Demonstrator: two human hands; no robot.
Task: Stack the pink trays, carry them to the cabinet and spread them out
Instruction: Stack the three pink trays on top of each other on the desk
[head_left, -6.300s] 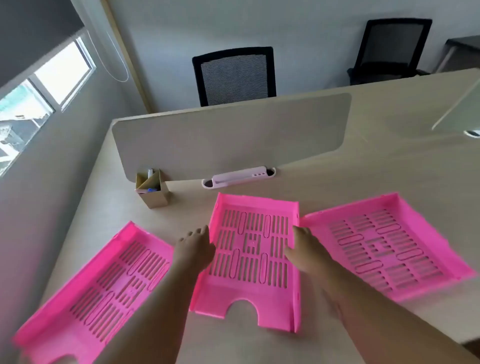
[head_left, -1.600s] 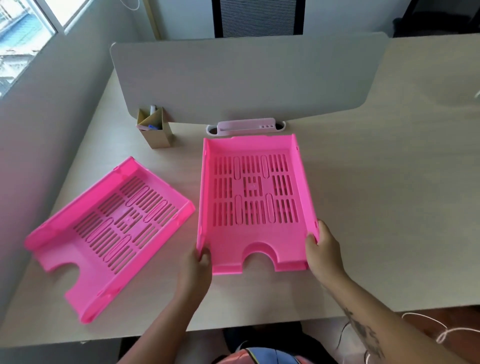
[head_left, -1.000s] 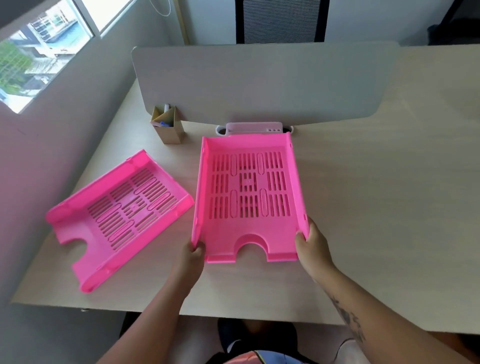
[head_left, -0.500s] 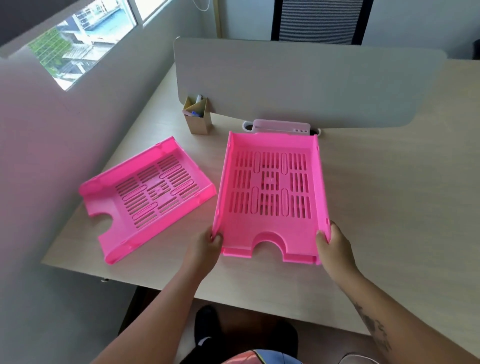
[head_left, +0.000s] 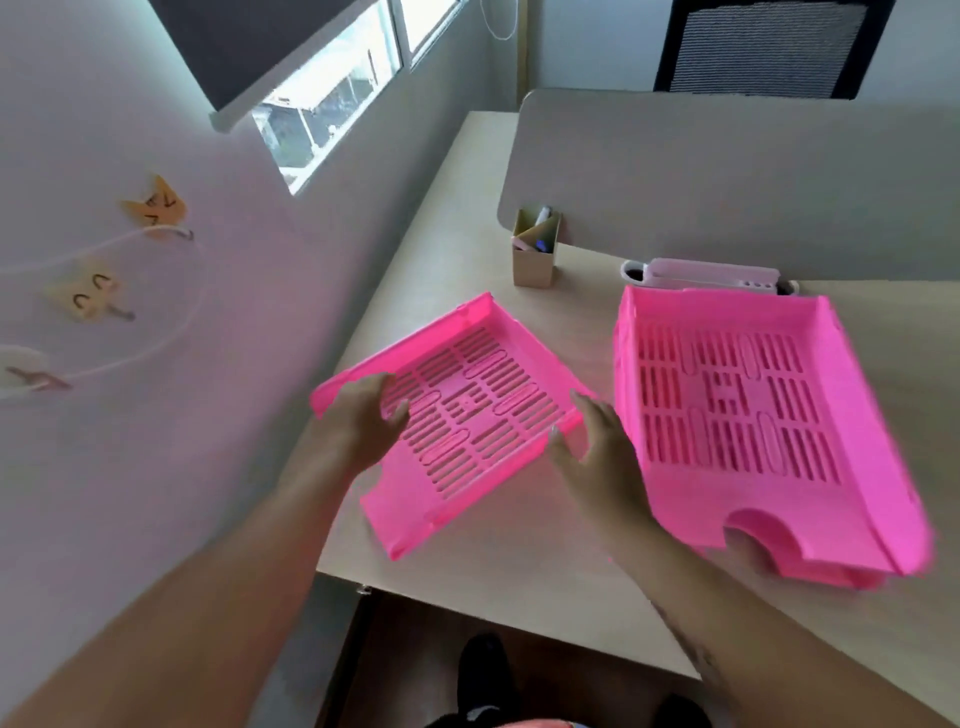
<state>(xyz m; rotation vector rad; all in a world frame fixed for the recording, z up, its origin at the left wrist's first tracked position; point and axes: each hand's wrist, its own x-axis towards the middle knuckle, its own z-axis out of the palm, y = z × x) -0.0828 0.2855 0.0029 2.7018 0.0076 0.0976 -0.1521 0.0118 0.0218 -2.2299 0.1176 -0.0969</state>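
A single pink tray (head_left: 467, 410) lies at an angle near the left end of the desk (head_left: 519, 566). My left hand (head_left: 363, 421) curls over its left wall, thumb inside the tray. My right hand (head_left: 597, 457) rests against its right wall with the fingers apart. To the right sits a stack of pink trays (head_left: 753, 415), one nested in another, its cut-out front facing me; neither hand touches it.
A cardboard pen holder (head_left: 535, 254) and a pale clip-on organiser (head_left: 711, 273) stand at the foot of the grey divider panel (head_left: 727, 176). The wall (head_left: 156, 364) with cat-shaped hooks runs close along the left. A black chair (head_left: 758, 47) stands behind the panel.
Both hands let go of the stacked trays and moved left to the single tray. My view swung left toward the wall.
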